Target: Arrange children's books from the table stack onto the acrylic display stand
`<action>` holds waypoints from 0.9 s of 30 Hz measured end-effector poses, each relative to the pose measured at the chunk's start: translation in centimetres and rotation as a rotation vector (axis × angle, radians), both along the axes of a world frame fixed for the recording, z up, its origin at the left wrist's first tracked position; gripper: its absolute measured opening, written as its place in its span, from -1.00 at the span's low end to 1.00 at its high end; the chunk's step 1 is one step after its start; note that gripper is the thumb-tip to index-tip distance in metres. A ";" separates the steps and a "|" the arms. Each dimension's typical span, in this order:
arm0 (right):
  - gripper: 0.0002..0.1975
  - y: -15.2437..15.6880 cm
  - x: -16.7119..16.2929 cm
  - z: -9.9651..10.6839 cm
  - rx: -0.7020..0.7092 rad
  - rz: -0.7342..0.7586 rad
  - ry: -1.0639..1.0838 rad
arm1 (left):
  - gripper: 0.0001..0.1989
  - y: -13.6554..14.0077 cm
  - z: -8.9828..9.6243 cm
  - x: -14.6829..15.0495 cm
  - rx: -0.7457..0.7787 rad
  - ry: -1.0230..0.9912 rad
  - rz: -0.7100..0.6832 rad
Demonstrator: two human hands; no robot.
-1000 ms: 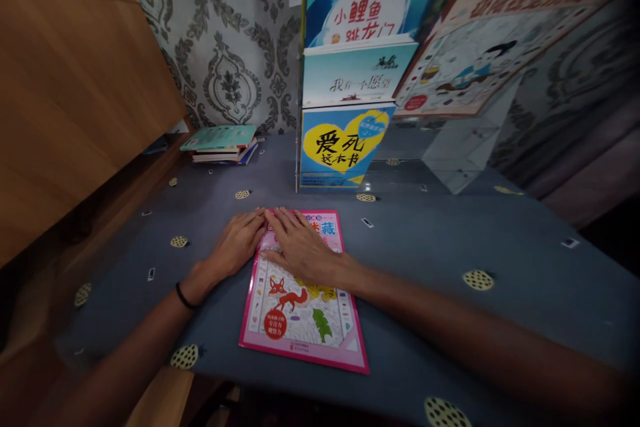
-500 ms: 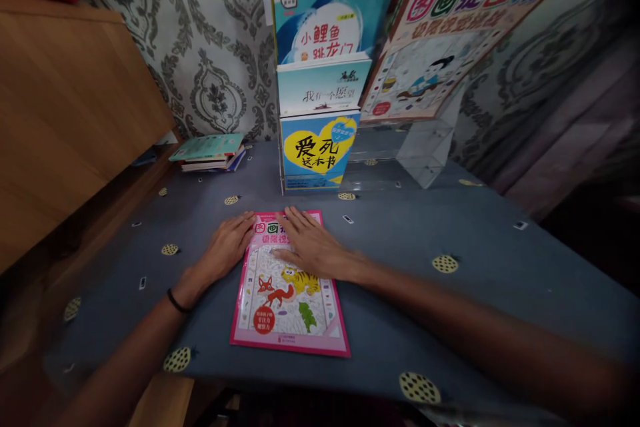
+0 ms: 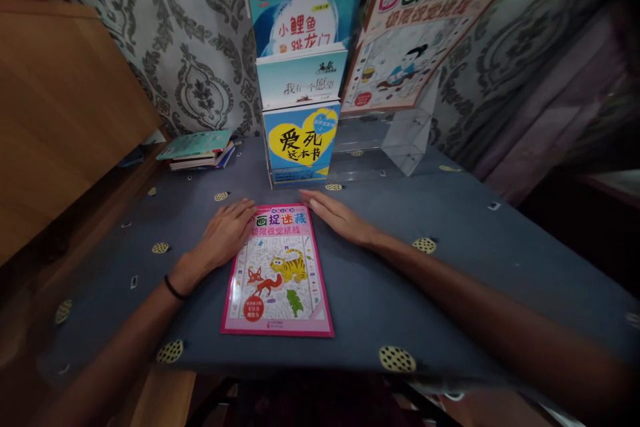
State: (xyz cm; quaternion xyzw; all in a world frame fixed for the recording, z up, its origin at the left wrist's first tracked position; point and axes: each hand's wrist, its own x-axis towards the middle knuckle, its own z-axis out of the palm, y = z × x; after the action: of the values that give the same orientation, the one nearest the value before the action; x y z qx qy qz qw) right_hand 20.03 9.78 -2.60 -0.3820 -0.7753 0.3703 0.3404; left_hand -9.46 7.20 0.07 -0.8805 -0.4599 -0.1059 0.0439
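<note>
A pink-bordered picture book (image 3: 277, 280) lies flat on the table, its cover showing a fox, a yellow striped cat and a green leaf. My left hand (image 3: 227, 230) lies open over the book's upper left edge, its fingertips covering part of the title. At the upper right corner, my right hand (image 3: 337, 215) rests on its side with fingers stretched out; whether it touches the book's edge I cannot tell. Neither hand grips anything. A dark band circles my left wrist.
Beyond the book, a clear stand (image 3: 407, 140) holds several upright books, among them a blue one with a yellow heart (image 3: 300, 143) and a large brown-bordered one (image 3: 395, 67). A small stack of books (image 3: 197, 149) lies back left on the patterned tablecloth (image 3: 380, 280). A wooden cabinet (image 3: 65, 107) stands left.
My right hand has slid off the book's cover to its upper right corner, uncovering the title and cat. My left hand stays at the left edge. The whole view has shifted slightly.
</note>
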 end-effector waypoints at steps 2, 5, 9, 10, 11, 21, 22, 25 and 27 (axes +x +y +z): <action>-0.38 0.6 0.0 -0.3 -0.086 -0.007 0.125 | -0.55 0.1 0.7 2.3 -0.051 0.002 -0.135; -0.39 0.9 0.0 -0.7 -0.130 0.003 0.194 | -0.48 0.2 0.8 5.7 -0.153 0.022 -0.287; -0.40 0.7 0.2 -0.5 -0.092 0.021 0.145 | -0.38 0.5 0.0 8.2 -0.200 0.067 -0.328; -0.40 0.6 0.3 -0.3 -0.087 0.026 0.127 | -0.36 0.5 -0.2 8.3 -0.199 0.073 -0.325; -0.40 0.5 0.3 -0.2 -0.080 0.025 0.112 | -0.35 0.5 -0.3 8.4 -0.200 0.078 -0.319; -0.40 -0.2 -0.2 0.3 0.116 0.000 -0.144 | -0.39 -5.1 0.6 7.8 -0.246 0.121 -0.445; -0.39 -0.3 -0.3 0.2 0.128 -0.008 -0.177 | -0.41 -5.7 0.5 7.8 -0.251 0.117 -0.435; -0.36 -0.7 -0.6 -0.1 0.184 -0.008 -0.279 | -0.44 -7.6 0.3 7.9 -0.292 0.071 -0.436; -0.35 -1.0 -0.7 -0.3 0.218 0.009 -0.356 | -0.45 -9.3 0.4 7.9 -0.332 0.023 -0.459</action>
State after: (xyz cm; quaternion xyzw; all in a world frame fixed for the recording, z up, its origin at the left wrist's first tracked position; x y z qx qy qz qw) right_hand 19.32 8.77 -2.85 -0.3988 -0.8605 0.2125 0.2353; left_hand -1.55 -2.09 0.46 -0.9580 -0.2588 -0.0264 -0.1207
